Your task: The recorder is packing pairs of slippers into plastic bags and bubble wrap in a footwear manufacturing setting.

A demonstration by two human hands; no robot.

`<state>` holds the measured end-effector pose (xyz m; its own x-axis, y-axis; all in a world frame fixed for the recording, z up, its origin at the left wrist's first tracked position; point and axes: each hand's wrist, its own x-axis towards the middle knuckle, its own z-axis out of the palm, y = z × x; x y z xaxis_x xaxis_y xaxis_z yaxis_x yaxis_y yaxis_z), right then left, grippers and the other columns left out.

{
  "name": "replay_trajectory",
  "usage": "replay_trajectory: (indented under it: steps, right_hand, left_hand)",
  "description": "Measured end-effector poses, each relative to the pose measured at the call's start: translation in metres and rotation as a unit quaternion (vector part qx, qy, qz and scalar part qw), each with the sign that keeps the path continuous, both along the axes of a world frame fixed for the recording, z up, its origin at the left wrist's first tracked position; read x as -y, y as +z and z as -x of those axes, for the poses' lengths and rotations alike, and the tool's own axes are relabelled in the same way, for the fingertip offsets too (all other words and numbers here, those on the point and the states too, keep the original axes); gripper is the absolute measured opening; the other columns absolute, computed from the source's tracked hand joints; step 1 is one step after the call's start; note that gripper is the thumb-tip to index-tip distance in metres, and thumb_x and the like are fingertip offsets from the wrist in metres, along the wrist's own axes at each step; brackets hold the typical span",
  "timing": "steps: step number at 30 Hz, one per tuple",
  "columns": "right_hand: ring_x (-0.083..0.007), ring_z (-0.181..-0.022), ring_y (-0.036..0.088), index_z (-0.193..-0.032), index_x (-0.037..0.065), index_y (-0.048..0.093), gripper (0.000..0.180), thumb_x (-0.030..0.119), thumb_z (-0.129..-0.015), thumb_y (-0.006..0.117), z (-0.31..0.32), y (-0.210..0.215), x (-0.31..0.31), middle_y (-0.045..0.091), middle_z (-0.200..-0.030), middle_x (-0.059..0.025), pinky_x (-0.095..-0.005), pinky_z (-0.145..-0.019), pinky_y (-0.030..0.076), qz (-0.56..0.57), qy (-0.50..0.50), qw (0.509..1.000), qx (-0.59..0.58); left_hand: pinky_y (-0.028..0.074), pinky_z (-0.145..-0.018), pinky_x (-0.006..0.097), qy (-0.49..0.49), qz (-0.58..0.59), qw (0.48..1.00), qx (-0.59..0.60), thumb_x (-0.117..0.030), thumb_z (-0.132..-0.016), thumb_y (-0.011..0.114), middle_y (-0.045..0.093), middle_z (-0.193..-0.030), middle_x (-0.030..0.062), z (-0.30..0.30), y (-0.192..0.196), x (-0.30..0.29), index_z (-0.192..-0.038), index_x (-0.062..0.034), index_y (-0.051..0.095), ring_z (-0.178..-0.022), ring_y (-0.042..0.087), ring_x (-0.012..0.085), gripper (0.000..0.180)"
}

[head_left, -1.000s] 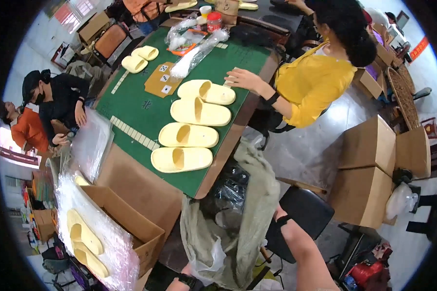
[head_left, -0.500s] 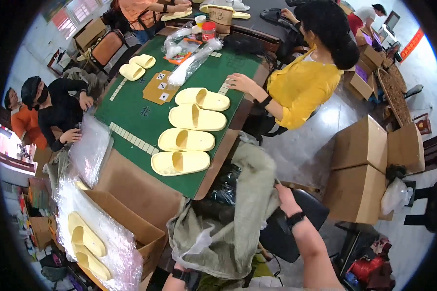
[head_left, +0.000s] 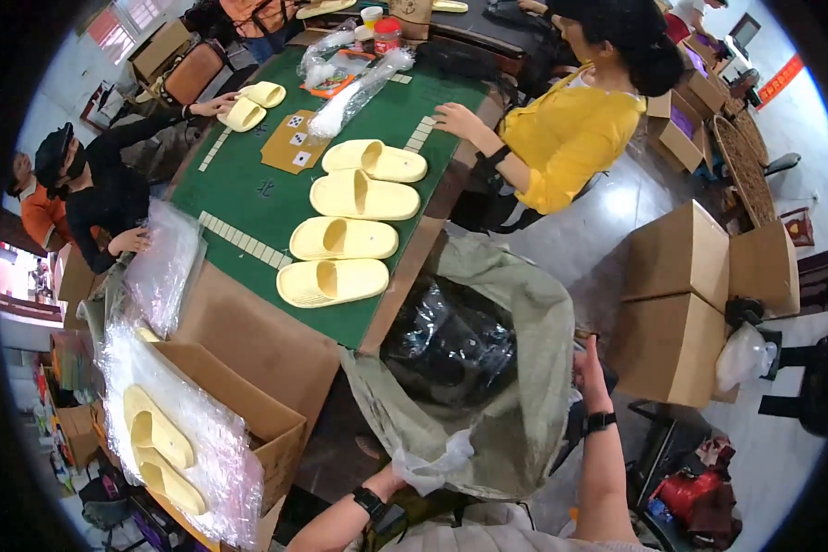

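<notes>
Grey-green woven sack (head_left: 545, 354) with shiny black plastic (head_left: 451, 342) inside gapes at lower centre, left hand (head_left: 388, 480) at its bottom edge, right hand (head_left: 594, 379) alongside, their openness and hold unclear.

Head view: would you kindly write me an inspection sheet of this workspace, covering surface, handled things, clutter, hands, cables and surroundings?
Surface: green tabletop with a tile-and-dice pattern; four pale-yellow slippers in a row.
Handled things: grey-green woven sack, mouth open, black plastic inside.
Clutter: red jar and clear plastic bag toward the far end.
Hands: left hand at the sack's near edge, partly hidden; right hand at its right side; neither grip is clear.
Cables: nothing seen clearly.
Surroundings: person in yellow right of the table; person in black left, one hand at the smaller slippers; cardboard boxes at right.
</notes>
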<state>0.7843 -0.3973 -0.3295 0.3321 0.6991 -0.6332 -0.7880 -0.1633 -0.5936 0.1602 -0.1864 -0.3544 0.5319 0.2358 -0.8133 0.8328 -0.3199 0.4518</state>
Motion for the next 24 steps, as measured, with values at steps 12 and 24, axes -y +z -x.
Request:
replay_trajectory:
  steps: [12,24]
  right_hand:
    - [-0.0178,-0.084,0.071,-0.107,0.004,0.064,0.027,0.030,-0.100,0.060,0.010,0.127,-0.042,0.067,-0.090,-0.0043,-0.0299,-0.072,0.057,0.134,-0.017,0.989,0.058]
    - [-0.0131,-0.072,0.061,-0.114,0.012,0.064,0.031,0.039,-0.101,0.059,0.030,0.040,-0.013,0.070,-0.092,-0.0013,-0.0288,-0.063,0.048,0.155,0.066,0.977,-0.134]
  left_hand:
    - [0.048,-0.100,0.042,-0.069,-0.011,0.998,-0.007,-0.054,-0.090,0.061,0.055,-0.143,0.0176,-0.024,-0.002,-0.022,-0.145,-0.0175,0.051,-0.127,0.056,0.0341,0.066]
    - [0.049,-0.099,0.042,-0.112,-0.027,0.993,0.006,-0.055,-0.091,0.061,0.054,-0.144,0.0176,-0.120,0.046,-0.071,-0.146,-0.0185,0.051,-0.127,0.056,0.0339,0.066]
